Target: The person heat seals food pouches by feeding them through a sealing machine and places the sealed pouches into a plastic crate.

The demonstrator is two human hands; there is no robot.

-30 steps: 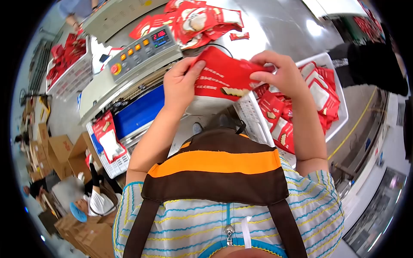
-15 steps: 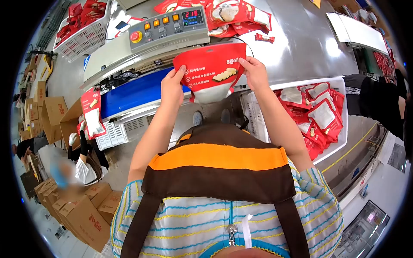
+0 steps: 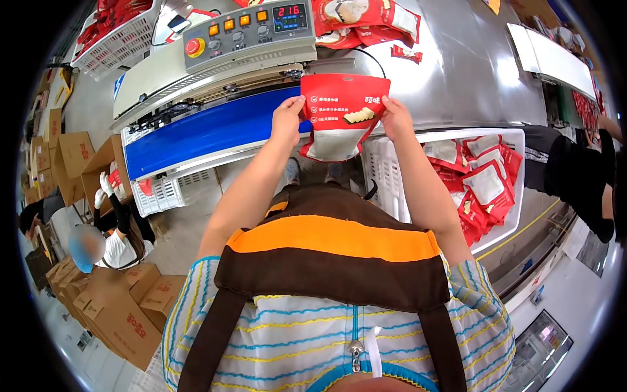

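A red and white pouch (image 3: 343, 117) hangs upright between my two hands, its printed side facing me. My left hand (image 3: 288, 119) pinches its left edge, beside the right end of the blue conveyor belt (image 3: 209, 134). The pouch's upper right edge is pinched by my right hand (image 3: 394, 117). Behind the belt stands the sealing machine (image 3: 251, 40), with lit orange switches, a red button and a red digital display. A white basket (image 3: 519, 189) full of red and white pouches is to the right of my right forearm.
More pouches (image 3: 372, 23) and a small red packet (image 3: 406, 53) lie on the metal table (image 3: 457, 78). Another full basket (image 3: 121, 55) is at upper left. Below it are cardboard boxes (image 3: 124, 320) and a seated person in a blue cap. Someone in black is at the right.
Both hands have moved right with the pouch, which is now straighter and flatter. The pouch at the belt's left end has left the belt and shows partly in the basket below.
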